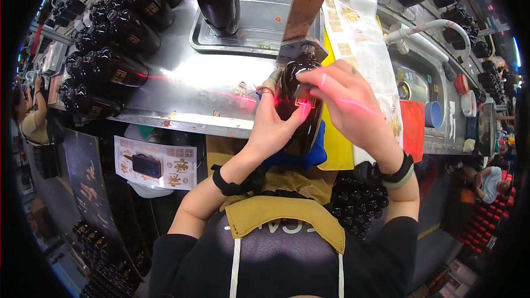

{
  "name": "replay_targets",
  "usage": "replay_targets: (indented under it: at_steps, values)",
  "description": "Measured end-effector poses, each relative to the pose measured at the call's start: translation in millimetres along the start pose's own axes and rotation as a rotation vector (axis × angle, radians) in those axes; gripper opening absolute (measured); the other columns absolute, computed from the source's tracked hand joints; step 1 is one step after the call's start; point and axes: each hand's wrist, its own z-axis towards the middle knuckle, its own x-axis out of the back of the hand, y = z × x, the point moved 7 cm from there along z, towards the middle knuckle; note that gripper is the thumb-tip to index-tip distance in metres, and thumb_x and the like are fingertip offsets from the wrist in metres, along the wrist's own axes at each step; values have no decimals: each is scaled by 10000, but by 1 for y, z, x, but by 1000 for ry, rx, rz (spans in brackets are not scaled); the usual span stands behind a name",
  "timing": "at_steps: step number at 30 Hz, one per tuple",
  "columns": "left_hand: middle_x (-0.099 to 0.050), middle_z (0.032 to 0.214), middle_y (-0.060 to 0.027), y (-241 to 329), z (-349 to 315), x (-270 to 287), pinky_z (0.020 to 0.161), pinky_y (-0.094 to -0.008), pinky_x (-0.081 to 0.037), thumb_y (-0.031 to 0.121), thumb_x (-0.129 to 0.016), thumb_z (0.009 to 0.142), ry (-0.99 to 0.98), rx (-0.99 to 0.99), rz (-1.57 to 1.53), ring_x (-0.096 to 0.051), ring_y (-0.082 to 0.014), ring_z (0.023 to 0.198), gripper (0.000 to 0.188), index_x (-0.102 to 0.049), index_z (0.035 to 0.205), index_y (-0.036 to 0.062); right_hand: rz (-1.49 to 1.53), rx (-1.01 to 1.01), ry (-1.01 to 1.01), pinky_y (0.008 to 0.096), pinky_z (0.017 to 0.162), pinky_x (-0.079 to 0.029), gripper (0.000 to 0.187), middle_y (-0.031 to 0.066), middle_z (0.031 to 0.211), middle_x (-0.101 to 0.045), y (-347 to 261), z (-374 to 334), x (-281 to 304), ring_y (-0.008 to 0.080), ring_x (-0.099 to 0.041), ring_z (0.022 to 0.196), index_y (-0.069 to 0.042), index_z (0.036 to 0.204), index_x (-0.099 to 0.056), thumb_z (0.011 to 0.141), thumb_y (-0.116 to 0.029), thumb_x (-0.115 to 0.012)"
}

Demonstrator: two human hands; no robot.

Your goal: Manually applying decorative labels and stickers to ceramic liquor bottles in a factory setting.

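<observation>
A glossy dark bottle (305,139) lies tilted in front of me, its neck pointing away and its base over a blue cloth (316,157). My left hand (269,128) grips its left side, the thumb by a small gold square mark (303,101) on the bottle; a fingertip wears a pale covering. Pinched between the fingers of my right hand (353,99) is a small dark flat piece (305,90), held against the bottle just above the mark. Red laser light crosses both hands and the bottle.
One dark bottle (218,3) stands on a metal tray (201,45). Several more bottles (130,33) crowd the left of the metal table. A wooden post (309,0) rises ahead. Printed decal sheets (353,33) lie right; a phone (147,166) rests lower left. Other people are farther off.
</observation>
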Motion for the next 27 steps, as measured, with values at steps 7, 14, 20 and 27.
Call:
replay_targets:
  at_steps: [7,14,20,27]
  values:
    - [-219,1682,-212,1,-18,35,1261,-431,-236,197,-507,1069,94,14,-258,-254,-288,1555,726,-88,1632,10,-349,509,23,336,709,-512,211,19,869,-652,-39,-19,-26,197,-610,812,-81,976,-671,769,-121,-664]
    - [-357,1616,-229,20,-19,50,1256,-459,-257,445,-311,1115,201,-16,-241,-336,-331,1517,654,-230,1600,13,-373,328,167,348,799,-502,246,34,884,-692,10,24,10,249,-643,827,-137,1032,-701,787,-132,-724]
    - [-458,1534,-225,11,-15,62,1193,-447,-344,482,-284,1116,209,38,-216,-469,-313,1406,643,-337,1550,10,-51,620,-227,319,709,-503,282,-14,982,-713,-22,-47,-26,175,-620,779,-137,1105,-731,824,-140,-750]
    - [-492,1500,-218,18,-17,49,1151,-429,-377,544,-266,1109,155,54,-184,-497,-297,1363,687,-364,1527,7,-502,454,353,346,723,-449,134,9,866,-702,15,-19,5,199,-579,736,-140,968,-750,847,-114,-697]
